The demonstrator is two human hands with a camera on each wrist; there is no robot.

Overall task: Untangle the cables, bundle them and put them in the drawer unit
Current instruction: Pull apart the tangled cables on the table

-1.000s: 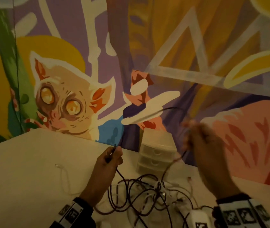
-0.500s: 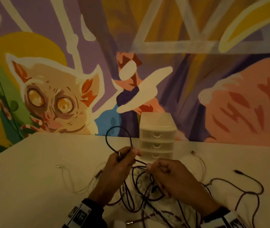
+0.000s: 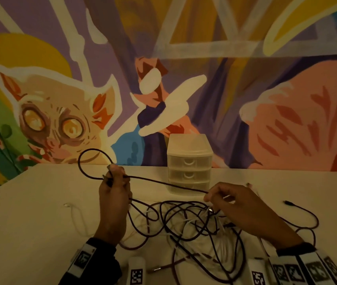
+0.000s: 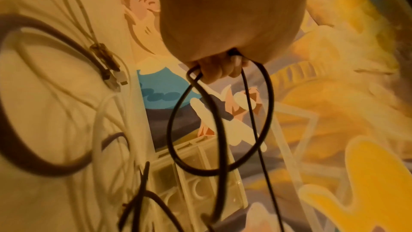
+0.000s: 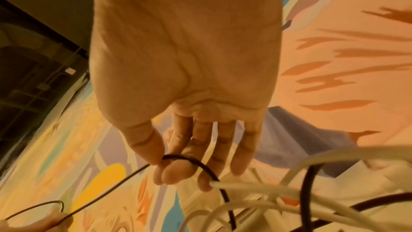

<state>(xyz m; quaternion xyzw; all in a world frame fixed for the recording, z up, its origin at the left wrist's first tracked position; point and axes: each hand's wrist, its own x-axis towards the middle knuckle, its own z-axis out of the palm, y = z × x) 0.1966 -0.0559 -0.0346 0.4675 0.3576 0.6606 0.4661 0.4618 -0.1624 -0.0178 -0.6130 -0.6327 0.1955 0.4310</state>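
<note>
A tangle of dark and white cables [image 3: 186, 223] lies on the white table [image 3: 30, 212] in front of me. My left hand [image 3: 114, 179] is raised above the table and grips a dark cable [image 3: 163, 185] that forms a loop [image 3: 85, 161] above the fingers; the left wrist view shows the same loop [image 4: 223, 121] hanging from the curled fingers. My right hand [image 3: 215, 197] pinches this cable between thumb and forefinger [image 5: 169, 163] further right, and the cable runs taut between the hands. The small white three-drawer unit [image 3: 189, 163] stands behind, drawers closed.
A painted mural wall [image 3: 225, 79] rises right behind the table's far edge. A thin white cable [image 3: 75, 214] lies left of the tangle. A dark cable end [image 3: 299, 210] trails to the right. White tagged blocks [image 3: 135, 272] sit at the near edge.
My hands have moved apart: the right hand slid to the right along the dark cable, pulling it straight. The left hand keeps its loop, now lifted a little higher.
</note>
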